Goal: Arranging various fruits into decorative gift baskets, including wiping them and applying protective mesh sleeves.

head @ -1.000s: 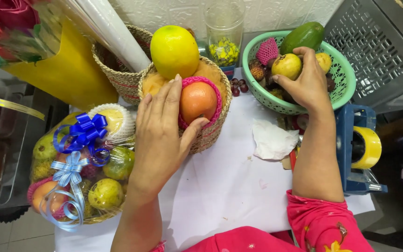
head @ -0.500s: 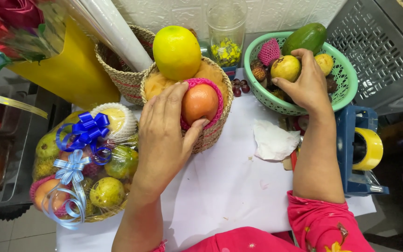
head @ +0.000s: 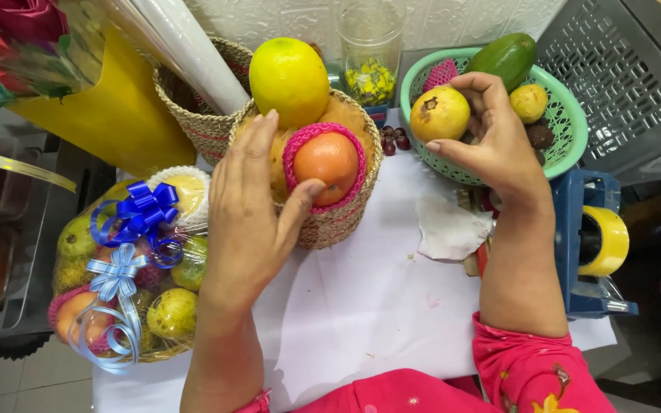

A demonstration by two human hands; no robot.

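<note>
My left hand (head: 250,210) rests flat against a woven basket (head: 342,214), its thumb touching an orange (head: 329,160) wrapped in a pink foam net. A big yellow-green citrus (head: 288,80) sits on top of that basket. My right hand (head: 495,141) grips a yellow guava (head: 439,113) just above the green plastic basket (head: 560,157), which holds an avocado (head: 505,60), a smaller yellow fruit (head: 529,102) and dark round fruits.
A wrapped fruit basket with blue ribbons (head: 128,264) stands at the left. A second woven basket (head: 193,99) holds a roll of clear film (head: 185,46). A blue tape dispenser (head: 594,245) sits at the right, crumpled tissue (head: 449,226) lies on the white table sheet (head: 361,313).
My right hand has lifted the yellow guava up and left out of the green basket. My left hand stays on the woven basket.
</note>
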